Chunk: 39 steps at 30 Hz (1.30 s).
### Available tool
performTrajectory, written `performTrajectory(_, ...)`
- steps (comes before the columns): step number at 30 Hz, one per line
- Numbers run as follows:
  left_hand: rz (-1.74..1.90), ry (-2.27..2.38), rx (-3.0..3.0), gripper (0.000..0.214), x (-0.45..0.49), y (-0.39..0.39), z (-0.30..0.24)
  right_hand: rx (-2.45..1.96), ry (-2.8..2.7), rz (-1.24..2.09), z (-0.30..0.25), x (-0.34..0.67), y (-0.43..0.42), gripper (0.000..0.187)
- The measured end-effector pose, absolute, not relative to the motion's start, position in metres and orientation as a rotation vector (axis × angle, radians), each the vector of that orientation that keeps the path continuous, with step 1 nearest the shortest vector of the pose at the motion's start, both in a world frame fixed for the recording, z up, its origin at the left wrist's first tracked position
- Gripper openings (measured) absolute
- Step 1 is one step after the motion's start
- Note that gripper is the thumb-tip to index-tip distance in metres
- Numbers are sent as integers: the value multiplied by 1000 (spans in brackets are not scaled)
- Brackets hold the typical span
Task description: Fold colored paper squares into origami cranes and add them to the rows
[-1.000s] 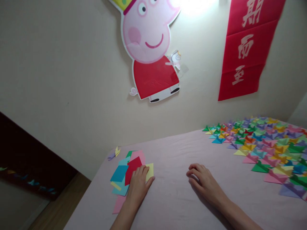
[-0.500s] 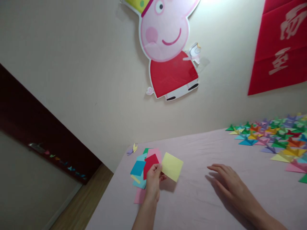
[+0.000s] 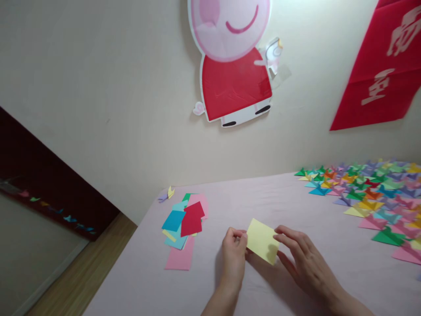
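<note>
A square sheet of pale yellow origami paper (image 3: 261, 240) is held tilted above the cloth in the middle. My left hand (image 3: 234, 250) pinches its left edge between thumb and fingers. At the opposite edge is my right hand (image 3: 304, 259), its curved fingers over the upper right corner and the thumb lower down, apart from them. Its fingers shade the sheet; whether they touch it I cannot tell. Left of my hands lies a loose pile of coloured paper, with a red sheet (image 3: 192, 219) on top, a blue sheet (image 3: 173, 220) and a pink sheet (image 3: 178, 256).
Many folded paper cranes (image 3: 370, 204) stand in rows along the right side of the pink-covered surface (image 3: 138, 276). Two small cranes (image 3: 166, 194) sit at the far left corner. On the wall behind hang a cartoon pig cutout (image 3: 235, 83) and a red banner (image 3: 371, 74).
My left hand has carried the yellow sheet rightward and nearer, away from the pile. My right hand has come to the sheet's right edge. The camera view has shifted.
</note>
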<state>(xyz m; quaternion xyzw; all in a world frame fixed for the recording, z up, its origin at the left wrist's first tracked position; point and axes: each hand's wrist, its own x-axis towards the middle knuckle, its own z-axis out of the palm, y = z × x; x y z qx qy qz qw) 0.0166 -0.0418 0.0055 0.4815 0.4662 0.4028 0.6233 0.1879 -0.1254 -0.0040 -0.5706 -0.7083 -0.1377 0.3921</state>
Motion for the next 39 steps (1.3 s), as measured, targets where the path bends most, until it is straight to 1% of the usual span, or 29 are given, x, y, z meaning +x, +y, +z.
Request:
performTrajectory(2,890,1055,1193,20,17,-48,4,-1425,-1901,-302,-3,190,-128,29)
performTrajectory(5,831,1092,1498,2,10,-59,7,-1454,-2037,-99,1,192,-130,20)
performTrajectory(6,837,1102,1654,11,7,-62,8,-1471,-2058,-27,2,193,-129,19)
performTrajectory(8,831,1055,1981,37,0,-69,10,-1499,-2073,75,2,195,-127,19)
performTrajectory(10,717,975,2212,53,-6,-76,9,-1512,-2074,155,2,197,-124,19)
performTrajectory(13,580,969,2385,61,-10,-83,1,-1582,-1985,300,2,198,-118,19)
performTrajectory(16,525,1039,2454,62,-8,-85,-3,-1682,-1814,430,4,197,-110,23)
performTrajectory(18,483,1045,2488,62,-6,-84,-2,-1740,-1722,473,3,194,-105,23)
performTrajectory(22,400,1012,2533,65,-5,-81,6,-1838,-1602,503,-3,189,-97,15)
performTrajectory(26,357,994,2513,62,-3,-79,10,-1850,-1566,405,-9,186,-97,20)
performTrajectory(30,359,984,2503,59,0,-76,8,-1850,-1608,356,-10,185,-97,18)
performTrajectory(39,323,991,2610,57,-1,-74,9,-1864,-1617,369,-10,185,-92,17)
